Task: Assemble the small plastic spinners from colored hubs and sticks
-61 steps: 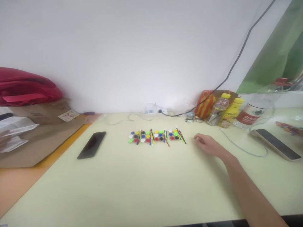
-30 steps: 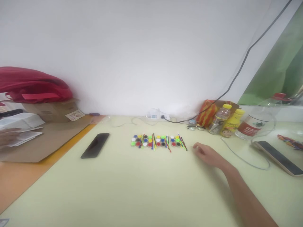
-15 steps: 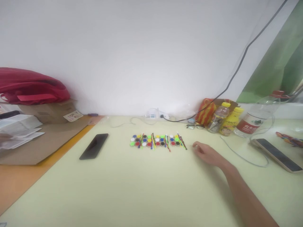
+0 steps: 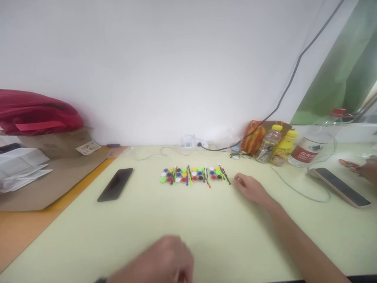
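My right hand (image 4: 250,188) rests on the table just right of the rows of coloured pieces, its fingers curled in with nothing visible in them. Small round pots with coloured lids (image 4: 194,178), in white, black, red, blue, green and yellow, stand in several groups. Thin coloured sticks (image 4: 224,175) lie beside each group, the rightmost bundle close to my right fingertips. Low in the middle of the view is my left hand (image 4: 165,257), smeared by motion, back upward. Its fingers are partly cut off by the lower edge, so what it may hold cannot be made out.
A black phone (image 4: 115,184) lies on the left, another phone (image 4: 340,186) on the right. Bottles (image 4: 268,143), glasses (image 4: 240,156) and a power strip (image 4: 191,141) stand along the wall. Another person's hand (image 4: 370,171) touches a colourful bundle (image 4: 350,166) at far right.
My left hand has come into view from below. My right hand has stayed beside the sticks. Another person's hand has appeared at the far right. The view has shifted slightly.
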Demonstrator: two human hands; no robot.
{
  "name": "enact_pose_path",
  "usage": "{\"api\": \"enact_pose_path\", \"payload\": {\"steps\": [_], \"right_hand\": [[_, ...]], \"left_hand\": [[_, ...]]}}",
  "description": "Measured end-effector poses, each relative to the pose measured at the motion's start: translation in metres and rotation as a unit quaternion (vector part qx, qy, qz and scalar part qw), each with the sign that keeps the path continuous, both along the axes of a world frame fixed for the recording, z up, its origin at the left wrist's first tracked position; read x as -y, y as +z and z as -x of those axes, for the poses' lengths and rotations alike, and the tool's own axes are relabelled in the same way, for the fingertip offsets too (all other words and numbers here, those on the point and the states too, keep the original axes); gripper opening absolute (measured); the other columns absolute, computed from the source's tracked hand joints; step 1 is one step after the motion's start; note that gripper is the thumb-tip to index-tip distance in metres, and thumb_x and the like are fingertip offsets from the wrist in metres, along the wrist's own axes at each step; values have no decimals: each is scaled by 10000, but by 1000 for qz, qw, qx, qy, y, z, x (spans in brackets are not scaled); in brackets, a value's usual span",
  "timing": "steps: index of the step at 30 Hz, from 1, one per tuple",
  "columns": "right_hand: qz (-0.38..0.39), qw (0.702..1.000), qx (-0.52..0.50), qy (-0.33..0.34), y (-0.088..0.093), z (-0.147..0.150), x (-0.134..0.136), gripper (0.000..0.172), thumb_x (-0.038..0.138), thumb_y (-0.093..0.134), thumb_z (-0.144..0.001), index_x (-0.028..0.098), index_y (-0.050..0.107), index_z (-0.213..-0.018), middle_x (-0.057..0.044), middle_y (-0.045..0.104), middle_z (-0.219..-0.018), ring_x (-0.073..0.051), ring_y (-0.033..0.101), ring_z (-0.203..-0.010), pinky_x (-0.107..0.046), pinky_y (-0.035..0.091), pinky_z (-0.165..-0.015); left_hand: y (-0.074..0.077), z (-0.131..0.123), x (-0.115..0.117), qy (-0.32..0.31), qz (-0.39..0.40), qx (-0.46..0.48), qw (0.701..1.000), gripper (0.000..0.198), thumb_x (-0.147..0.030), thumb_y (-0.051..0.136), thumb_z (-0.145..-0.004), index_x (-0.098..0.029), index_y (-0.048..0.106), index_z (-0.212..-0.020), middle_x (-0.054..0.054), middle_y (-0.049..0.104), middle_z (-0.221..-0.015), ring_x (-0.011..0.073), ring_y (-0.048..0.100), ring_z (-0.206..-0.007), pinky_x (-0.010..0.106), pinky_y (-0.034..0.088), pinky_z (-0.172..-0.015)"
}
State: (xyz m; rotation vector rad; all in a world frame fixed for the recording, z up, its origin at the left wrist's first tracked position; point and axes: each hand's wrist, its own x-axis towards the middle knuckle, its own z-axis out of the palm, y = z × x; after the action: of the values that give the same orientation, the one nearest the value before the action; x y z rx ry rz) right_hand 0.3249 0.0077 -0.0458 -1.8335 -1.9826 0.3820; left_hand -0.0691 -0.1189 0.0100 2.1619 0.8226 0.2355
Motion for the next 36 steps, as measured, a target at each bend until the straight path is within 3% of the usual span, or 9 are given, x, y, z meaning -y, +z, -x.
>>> {"api": "enact_pose_path", "payload": {"steps": [2, 5, 10, 15, 19, 22, 26, 32, 36], "right_hand": [[-11, 1000, 2, -12, -2, 3, -2, 165, 341, 462, -954, 259, 602, -924, -7, 714, -776, -202, 639, -716, -285, 361, -632], [-24, 998, 6, -50, -7, 8, -6, 229, 388, 438, -973, 252, 593, -873, -12, 708, -771, -200, 629, -703, -282, 347, -614], [-34, 995, 10, -93, -14, 11, -16, 282, 415, 419, -975, 245, 580, -818, -20, 686, -749, -204, 608, -701, -280, 324, -599], [-35, 996, -5, -82, -14, 10, -17, 302, 441, 444, -961, 244, 590, -786, -15, 690, -743, -201, 617, -708, -283, 337, -601], [-25, 997, -28, -72, -8, 13, -14, 318, 505, 485, -941, 244, 616, -815, -16, 710, -771, -199, 630, -710, -288, 369, -603], [-24, 997, -35, -68, -6, 17, -11, 291, 513, 529, -915, 244, 620, -846, -17, 714, -780, -194, 630, -705, -286, 380, -600], [-37, 997, -57, -45, -8, 19, -9, 238, 460, 552, -890, 240, 618, -827, -19, 708, -767, -195, 615, -690, -292, 381, -604], [-76, 988, -132, -32, -8, 14, -12, 231, 416, 500, -904, 223, 613, -846, -48, 710, -816, -220, 634, -761, -316, 457, -675], [-90, 978, -182, -43, -10, 9, -16, 293, 435, 445, -940, 220, 628, -1017, -91, 733, -1059, -251, 680, -979, -358, 522, -834]], "left_hand": [[12, 1, -38, 37, -32, -2, 999, 351, -450, 488, -1021, -250, 632, -771, 33, 593, -724, 205, 545, -692, 344, 439, -674], [19, 3, -86, 135, -119, 15, 984, 336, -414, 403, -1035, -217, 595, -841, 9, 543, -712, 176, 469, -649, 306, 354, -622], [-6, 8, -126, 159, -169, 22, 973, 285, -409, 427, -1016, -216, 633, -976, -23, 477, -669, 153, 398, -607, 274, 325, -594], [-28, 12, -140, 185, -150, 51, 970, 339, -431, 424, -1023, -195, 585, -841, -33, 451, -649, 138, 394, -605, 267, 302, -588], [-29, 17, -143, 208, -162, 58, 963, 444, -456, 387, -1034, -195, 382, -674, -37, 338, -630, 129, 322, -593, 279, 253, -573], [-29, 20, -140, 194, -178, 32, 964, 460, -461, 403, -1029, -194, 331, -661, -35, 285, -643, 128, 278, -596, 291, 216, -570], [-29, 23, -135, 181, -180, 21, 967, 415, -445, 425, -1024, -194, 441, -693, -33, 371, -645, 137, 330, -606, 290, 253, -582], [-31, 21, -138, 204, -159, 73, 963, 299, -428, 418, -1030, -213, 626, -1027, 0, 596, -768, 172, 531, -689, 287, 407, -660], [-27, 26, -147, 274, -164, 152, 935, 301, -469, 524, -991, -235, 663, -1118, 61, 702, -1108, 227, 645, -978, 332, 483, -874]]}}
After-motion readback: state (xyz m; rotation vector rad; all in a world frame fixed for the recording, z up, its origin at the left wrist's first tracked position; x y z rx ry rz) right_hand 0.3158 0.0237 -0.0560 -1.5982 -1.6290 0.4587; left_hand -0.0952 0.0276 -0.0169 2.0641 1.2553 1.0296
